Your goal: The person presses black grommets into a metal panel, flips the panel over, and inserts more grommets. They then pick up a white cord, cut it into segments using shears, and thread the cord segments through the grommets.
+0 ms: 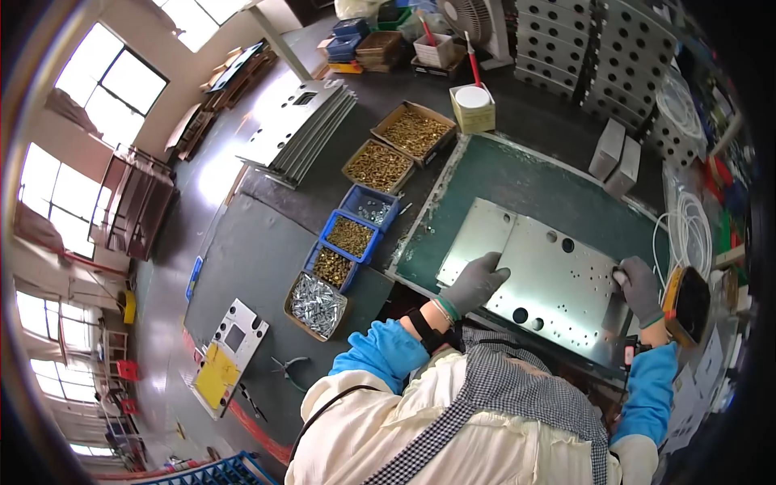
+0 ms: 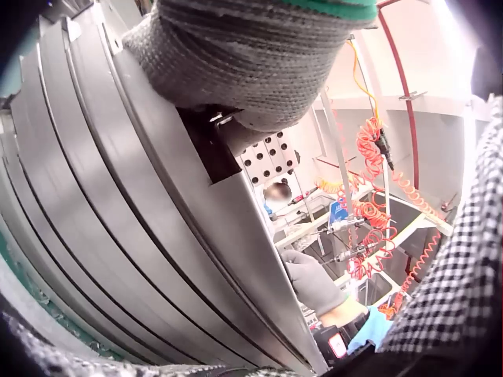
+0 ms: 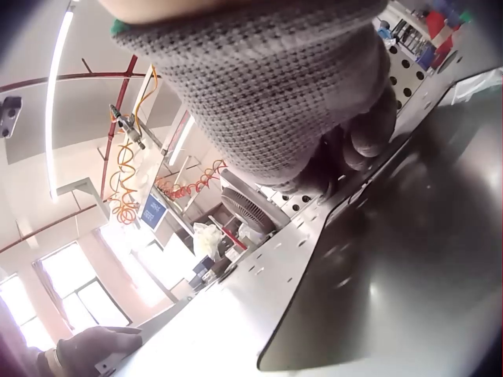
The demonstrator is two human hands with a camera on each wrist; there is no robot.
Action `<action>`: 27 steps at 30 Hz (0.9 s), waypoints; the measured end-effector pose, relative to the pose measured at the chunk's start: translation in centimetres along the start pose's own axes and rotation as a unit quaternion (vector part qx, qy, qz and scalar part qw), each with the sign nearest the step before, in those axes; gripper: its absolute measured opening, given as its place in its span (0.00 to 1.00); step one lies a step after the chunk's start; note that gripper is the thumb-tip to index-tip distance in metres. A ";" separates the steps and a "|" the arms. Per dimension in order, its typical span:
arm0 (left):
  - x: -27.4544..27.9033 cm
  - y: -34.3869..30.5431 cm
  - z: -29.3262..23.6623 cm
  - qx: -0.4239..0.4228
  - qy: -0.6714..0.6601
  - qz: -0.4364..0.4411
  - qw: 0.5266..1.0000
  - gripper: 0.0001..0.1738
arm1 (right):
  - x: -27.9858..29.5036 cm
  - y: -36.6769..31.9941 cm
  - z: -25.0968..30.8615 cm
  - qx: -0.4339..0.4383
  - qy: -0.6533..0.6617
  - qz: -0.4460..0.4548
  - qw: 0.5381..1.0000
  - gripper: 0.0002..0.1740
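Note:
A perforated sheet-metal plate (image 1: 558,275) lies in front of the person, overlapping another plate (image 1: 477,238) at its left. The gloved left hand (image 1: 477,284) grips the upper plate near its left front edge; in the left wrist view its grey glove (image 2: 236,67) covers the edge beside a cutout, above several stacked folded panels (image 2: 102,157). At the right end of the plate, the gloved right hand (image 1: 638,289) holds the edge with curled fingers. Its knuckles and fingertips (image 3: 369,141) show close over the metal in the right wrist view.
Boxes of brass fasteners (image 1: 412,129) and a box of silver screws (image 1: 317,305) line the bench to the left. Pliers (image 1: 289,370) lie near a panel with a yellow area (image 1: 217,376). A yellow-and-black device (image 1: 687,303) stands right of the right hand.

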State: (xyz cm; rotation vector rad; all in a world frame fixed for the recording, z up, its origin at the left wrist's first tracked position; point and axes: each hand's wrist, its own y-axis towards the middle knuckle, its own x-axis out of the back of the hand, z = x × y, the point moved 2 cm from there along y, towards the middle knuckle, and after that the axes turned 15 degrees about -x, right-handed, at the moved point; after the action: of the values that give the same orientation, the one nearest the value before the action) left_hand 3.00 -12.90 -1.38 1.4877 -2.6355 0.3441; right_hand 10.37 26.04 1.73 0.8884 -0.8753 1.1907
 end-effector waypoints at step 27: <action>-1.2 -0.1 -0.5 0.050 -0.020 -0.090 0.994 0.16 | 3.3 6.4 -0.2 -0.153 0.049 0.357 0.920 0.14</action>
State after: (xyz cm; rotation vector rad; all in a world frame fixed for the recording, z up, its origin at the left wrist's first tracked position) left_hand 3.71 -11.81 -1.07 1.7664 -2.5215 0.4408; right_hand 4.60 28.46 5.36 0.2351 -1.3195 1.6392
